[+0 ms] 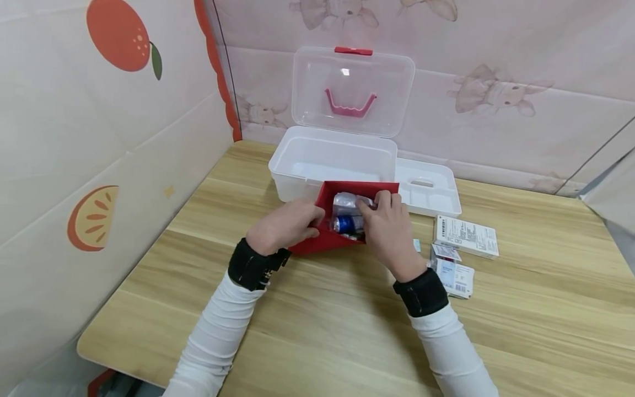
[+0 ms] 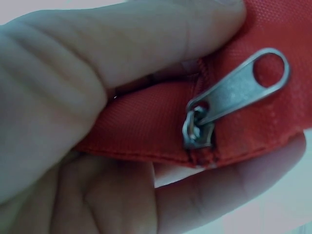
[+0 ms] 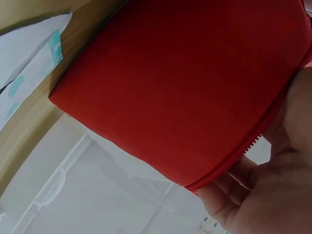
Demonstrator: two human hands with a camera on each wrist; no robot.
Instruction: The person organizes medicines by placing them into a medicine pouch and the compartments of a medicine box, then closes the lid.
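Observation:
A red zippered pouch (image 1: 317, 246) lies open-mouthed on the table. My left hand (image 1: 288, 225) pinches its left end. In the left wrist view, thumb and fingers hold the red fabric beside a metal zipper pull (image 2: 239, 90). My right hand (image 1: 392, 238) grips the pouch's right edge; the right wrist view shows fingers (image 3: 219, 200) curled over the toothed zipper edge. Inside the pouch, a clear plastic-wrapped item (image 1: 345, 204) and a blue-and-silver cylinder (image 1: 343, 224) show. Its lower contents are mostly hidden.
Behind the pouch stands a translucent box (image 1: 285, 184), its lid (image 1: 312, 82) raised against the wall. A white compartment tray (image 1: 448, 204) sits right of it. Nearer lie a white printed carton (image 1: 466, 236) and smaller packets (image 1: 458, 281). A fabric wall (image 1: 149, 182) borders the left side.

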